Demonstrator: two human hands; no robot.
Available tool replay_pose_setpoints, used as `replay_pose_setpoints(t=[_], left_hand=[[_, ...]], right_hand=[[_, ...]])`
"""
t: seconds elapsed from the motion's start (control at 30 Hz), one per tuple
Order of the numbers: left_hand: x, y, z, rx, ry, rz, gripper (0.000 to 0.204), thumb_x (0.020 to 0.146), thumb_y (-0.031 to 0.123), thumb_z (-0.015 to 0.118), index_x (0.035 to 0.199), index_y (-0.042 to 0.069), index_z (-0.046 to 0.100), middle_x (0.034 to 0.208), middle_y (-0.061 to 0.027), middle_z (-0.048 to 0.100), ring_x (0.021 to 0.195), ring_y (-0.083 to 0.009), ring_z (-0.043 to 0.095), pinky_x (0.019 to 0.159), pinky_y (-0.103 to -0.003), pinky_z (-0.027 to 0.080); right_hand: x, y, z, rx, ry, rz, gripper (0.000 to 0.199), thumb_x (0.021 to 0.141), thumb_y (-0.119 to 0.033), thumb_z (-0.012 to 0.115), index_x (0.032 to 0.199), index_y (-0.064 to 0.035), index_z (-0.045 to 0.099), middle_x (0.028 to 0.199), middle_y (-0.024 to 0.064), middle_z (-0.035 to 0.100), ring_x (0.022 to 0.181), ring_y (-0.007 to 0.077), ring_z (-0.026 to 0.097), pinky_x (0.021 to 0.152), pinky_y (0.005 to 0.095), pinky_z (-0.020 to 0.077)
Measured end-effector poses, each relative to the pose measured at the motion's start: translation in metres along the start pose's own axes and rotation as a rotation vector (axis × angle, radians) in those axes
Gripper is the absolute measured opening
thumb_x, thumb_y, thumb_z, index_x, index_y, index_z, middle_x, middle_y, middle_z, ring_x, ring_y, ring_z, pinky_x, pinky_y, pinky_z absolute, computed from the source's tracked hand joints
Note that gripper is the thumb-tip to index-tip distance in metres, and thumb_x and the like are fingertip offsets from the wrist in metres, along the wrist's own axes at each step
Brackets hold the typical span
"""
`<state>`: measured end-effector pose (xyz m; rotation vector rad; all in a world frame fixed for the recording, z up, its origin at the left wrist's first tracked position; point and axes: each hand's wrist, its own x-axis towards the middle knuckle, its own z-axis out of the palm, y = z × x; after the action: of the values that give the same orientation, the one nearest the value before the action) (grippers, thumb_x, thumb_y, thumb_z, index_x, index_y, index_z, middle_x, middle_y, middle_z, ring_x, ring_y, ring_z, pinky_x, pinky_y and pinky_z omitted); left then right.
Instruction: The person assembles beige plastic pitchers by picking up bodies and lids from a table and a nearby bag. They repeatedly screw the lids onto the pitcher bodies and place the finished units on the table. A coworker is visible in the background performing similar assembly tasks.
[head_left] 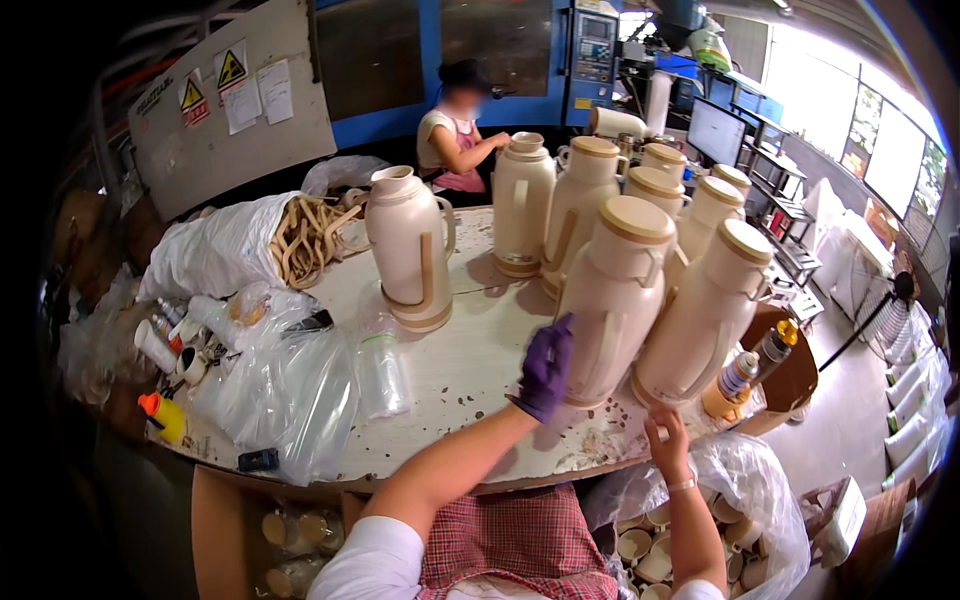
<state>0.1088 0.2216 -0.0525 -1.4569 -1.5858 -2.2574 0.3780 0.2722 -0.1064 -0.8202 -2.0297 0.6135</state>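
Purple-gloved left hand, fingers loosely bent, is against or just beside a tall cream flask, its grip unclear; bare right hand, half curled, is just below the base of a second flask, any hold unclear; the step looks like steadying flasks; shifting one calls for a firm grip; more flasks crowd beyond the hands; bottles are rightward, plastic bags leftward.

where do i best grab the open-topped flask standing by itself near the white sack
Probably by the handle of that flask, with the left hand coming in from the right. The handle juts out on that side, and the flask stands upright, apart from the grouped flasks, which should leave room.
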Motion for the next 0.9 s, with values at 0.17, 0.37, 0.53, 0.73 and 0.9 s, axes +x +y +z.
replay_pose_setpoints(t=[0.17, 0.37, 0.53, 0.73, 0.9], left_hand=[[0.170, -0.022, -0.100, 0.685, 0.203, 0.461, 0.048, 0.078, 0.014, 0.063, 0.121, 0.000, 0.049, 0.119, -0.0193, 0.054, 0.110, -0.0370, 0.051, 0.095, -0.043, 0.040], [0.309, -0.031, -0.172, 1.443, -0.097, -0.121, 0.057, 0.082, 0.049, 0.059, 0.125, 0.013, 0.052, 0.107, -0.0140, 0.064, 0.103, -0.0318, 0.058, 0.096, -0.061, 0.032], [0.242, 0.011, -0.190, 1.291, -0.016, 0.625, 0.037, 0.072, 0.039, 0.071, 0.097, 0.011, 0.066, 0.085, -0.0113, 0.066, 0.080, -0.0316, 0.060, 0.077, -0.046, 0.042], [0.187, 0.111, -0.211, 1.148, -0.417, 0.668, 0.014, 0.072, 0.008, 0.066, 0.085, 0.010, 0.063, 0.080, -0.0084, 0.063, 0.083, -0.0271, 0.062, 0.106, -0.057, 0.028], [0.176, 0.123, -0.233, 0.753, -0.628, 0.309, 0.014, 0.079, -0.002, 0.060, 0.091, 0.006, 0.061, 0.097, -0.0095, 0.066, 0.102, -0.0273, 0.062, 0.097, -0.041, 0.044]], right_hand=[[-0.142, 0.066, -0.023, -0.140, 0.327, 0.193, 0.006, 0.084, 0.004, 0.059, 0.082, 0.0008, 0.055, 0.080, 0.0113, 0.056, 0.072, 0.0254, 0.055, 0.066, 0.0349, 0.0448], [-0.385, 0.269, -0.030, -0.797, 0.323, 0.962, 0.027, 0.094, -0.025, 0.055, 0.098, 0.0018, 0.059, 0.088, 0.0110, 0.061, 0.075, 0.0189, 0.054, 0.073, 0.0318, 0.0450], [-0.328, 0.181, 0.018, -0.632, -0.377, 1.215, 0.029, 0.091, -0.027, 0.057, 0.099, 0.0012, 0.060, 0.088, 0.0121, 0.062, 0.076, 0.0209, 0.054, 0.073, 0.0334, 0.0455], [-0.316, 0.166, 0.028, -0.561, -0.472, 1.150, 0.032, 0.089, -0.030, 0.059, 0.100, 0.0003, 0.060, 0.089, 0.0134, 0.062, 0.078, 0.0233, 0.056, 0.073, 0.0354, 0.0461], [-0.328, 0.161, 0.034, -0.510, -0.505, 1.087, 0.035, 0.086, -0.032, 0.061, 0.101, -0.0003, 0.060, 0.090, 0.0145, 0.062, 0.080, 0.0254, 0.057, 0.074, 0.0371, 0.0465]])
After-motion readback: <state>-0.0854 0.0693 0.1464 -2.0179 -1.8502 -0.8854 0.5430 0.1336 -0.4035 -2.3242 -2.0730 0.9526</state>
